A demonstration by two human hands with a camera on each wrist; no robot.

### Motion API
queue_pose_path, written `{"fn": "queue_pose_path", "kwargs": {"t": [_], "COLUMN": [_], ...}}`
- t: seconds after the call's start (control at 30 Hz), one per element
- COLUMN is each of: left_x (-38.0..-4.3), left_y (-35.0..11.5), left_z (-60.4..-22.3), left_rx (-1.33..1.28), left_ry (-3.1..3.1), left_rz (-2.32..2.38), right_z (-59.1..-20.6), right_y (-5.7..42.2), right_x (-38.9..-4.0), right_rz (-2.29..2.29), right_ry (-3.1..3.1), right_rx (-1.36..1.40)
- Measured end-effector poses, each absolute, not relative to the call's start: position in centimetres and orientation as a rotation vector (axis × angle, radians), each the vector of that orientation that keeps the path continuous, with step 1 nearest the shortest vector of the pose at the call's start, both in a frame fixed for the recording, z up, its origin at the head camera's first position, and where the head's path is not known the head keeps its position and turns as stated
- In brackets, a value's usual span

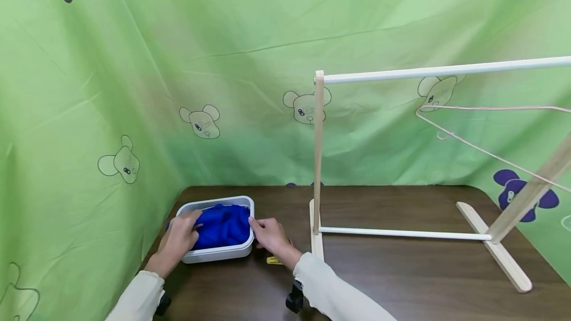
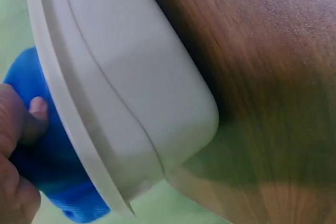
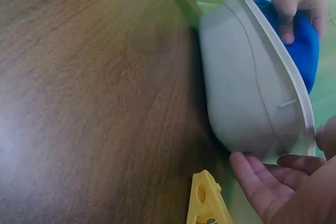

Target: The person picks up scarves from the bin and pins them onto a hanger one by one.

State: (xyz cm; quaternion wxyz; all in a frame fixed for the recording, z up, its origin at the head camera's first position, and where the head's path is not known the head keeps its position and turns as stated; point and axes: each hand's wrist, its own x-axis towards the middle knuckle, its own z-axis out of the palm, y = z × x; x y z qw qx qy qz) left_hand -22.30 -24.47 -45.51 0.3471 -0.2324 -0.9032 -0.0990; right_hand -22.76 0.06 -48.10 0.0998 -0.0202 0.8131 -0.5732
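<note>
A light grey plastic tub (image 1: 218, 254) stands on the wooden table, filled with crumpled blue cloth (image 1: 225, 227). My left hand (image 1: 178, 236) reaches over the tub's left side and pinches the cloth; in the right wrist view its thumb and fingers bend over the blue fabric (image 3: 304, 48). At the tub's right end, my right hand (image 1: 272, 236) holds the rim, thumb on top. Its other fingers (image 3: 257, 179) lie against the outer wall below. Near that hand is a yellow clothespin (image 3: 206, 200), partly hidden by the right wrist in the head view.
A wooden rack with a white top rail (image 1: 428, 71) and white lower bar (image 1: 401, 233) stands on the right of the table (image 1: 379, 276). A pale hanger (image 1: 482, 150) is at its right side. Green printed fabric (image 1: 250, 63) encloses the back and left.
</note>
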Motion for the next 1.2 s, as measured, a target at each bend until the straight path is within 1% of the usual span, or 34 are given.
{"fn": "queue_pose_path", "kwargs": {"t": [0.33,0.6,0.93,1.2], "left_x": [-21.3,-20.8,-21.4,-21.9], "left_y": [-25.2,-25.3,-24.8,-24.7], "left_z": [-45.4,-45.5,-45.2,-44.4], "left_rx": [-0.594,-0.601,-0.627,-0.614], "left_ry": [-2.128,-2.073,-1.954,-1.988], "left_rz": [-0.252,-0.253,-0.389,-0.478], "right_z": [-48.6,-49.1,-48.9,-48.7], "right_y": [0.4,0.7,0.7,0.9], "right_x": [-22.0,-21.4,-21.4,-21.4], "right_rz": [-1.699,-1.684,-1.678,-1.708], "right_ry": [2.373,2.331,2.412,2.391], "right_rx": [-0.103,-0.107,-0.085,-0.103]}}
